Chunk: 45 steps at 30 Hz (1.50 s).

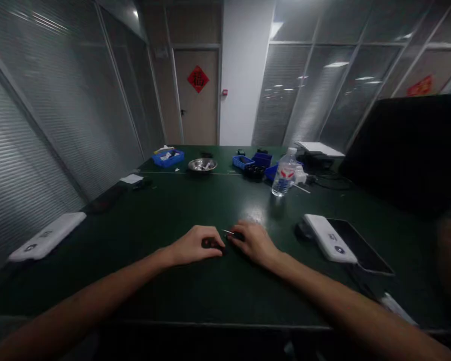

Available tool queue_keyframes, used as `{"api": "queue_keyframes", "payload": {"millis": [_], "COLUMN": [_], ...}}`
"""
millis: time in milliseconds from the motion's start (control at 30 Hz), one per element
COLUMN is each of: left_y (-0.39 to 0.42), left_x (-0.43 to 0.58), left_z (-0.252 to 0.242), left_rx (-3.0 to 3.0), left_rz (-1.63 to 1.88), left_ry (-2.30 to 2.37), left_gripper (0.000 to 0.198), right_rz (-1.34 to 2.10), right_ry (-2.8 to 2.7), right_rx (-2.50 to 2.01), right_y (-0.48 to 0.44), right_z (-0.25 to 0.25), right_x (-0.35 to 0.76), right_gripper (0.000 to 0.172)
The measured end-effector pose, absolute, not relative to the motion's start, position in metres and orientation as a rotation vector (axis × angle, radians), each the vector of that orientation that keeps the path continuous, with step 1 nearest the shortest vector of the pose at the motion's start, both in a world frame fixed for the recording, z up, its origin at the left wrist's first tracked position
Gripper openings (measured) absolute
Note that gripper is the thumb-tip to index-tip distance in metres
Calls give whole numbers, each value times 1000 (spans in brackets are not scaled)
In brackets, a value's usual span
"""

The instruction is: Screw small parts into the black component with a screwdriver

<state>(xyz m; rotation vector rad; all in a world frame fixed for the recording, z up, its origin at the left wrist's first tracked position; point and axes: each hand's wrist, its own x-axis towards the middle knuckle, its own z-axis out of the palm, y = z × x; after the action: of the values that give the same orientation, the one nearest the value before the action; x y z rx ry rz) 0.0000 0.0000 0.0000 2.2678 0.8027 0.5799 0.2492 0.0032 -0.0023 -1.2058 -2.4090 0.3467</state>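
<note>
Near the middle of the dark green table, my left hand (200, 244) is closed, its fingers curled around a small black object (212, 243) that is mostly hidden and too dark to name. Just to its right, my right hand (254, 241) grips what looks like a small screwdriver, with a dark handle between thumb and fingers. The screwdriver's thin bright shaft (228, 231) points left, toward the left hand's fingertips. A narrow gap separates the two hands, and both rest low over the tabletop.
White power banks lie at the left (48, 236) and right (330, 238), the right one beside a dark phone (361, 245). Farther back are a water bottle (284, 173), a metal bowl (202, 165) and blue trays (168, 158). Part of another person shows at the right edge.
</note>
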Motion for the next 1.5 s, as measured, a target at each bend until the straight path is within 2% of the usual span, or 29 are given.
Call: {"api": "queue_keyframes", "payload": {"millis": [267, 433, 667, 933, 1200, 1500], "left_y": [-10, -11, -6, 66, 117, 110], "left_x": [16, 22, 9, -87, -221, -237], "left_z": [4, 6, 4, 2, -4, 4], "left_rx": [2329, 2428, 2584, 2303, 2261, 2276], "left_rz": [679, 524, 458, 493, 499, 351], "left_ry": [902, 985, 927, 1344, 1821, 1890], "left_gripper": [15, 24, 24, 38, 40, 45], "right_rz": [438, 457, 479, 500, 542, 521], "right_ry": [-2103, -2081, -2099, -2124, -2152, -2163], "right_rx": [-1192, -1167, -1141, -1152, -1146, -1144], "right_y": [10, 11, 5, 4, -1, -1], "right_z": [-9, -8, -1, -2, 2, 1], "right_x": [256, 258, 258, 260, 260, 260], "right_gripper": [8, 7, 9, 10, 13, 12]}}
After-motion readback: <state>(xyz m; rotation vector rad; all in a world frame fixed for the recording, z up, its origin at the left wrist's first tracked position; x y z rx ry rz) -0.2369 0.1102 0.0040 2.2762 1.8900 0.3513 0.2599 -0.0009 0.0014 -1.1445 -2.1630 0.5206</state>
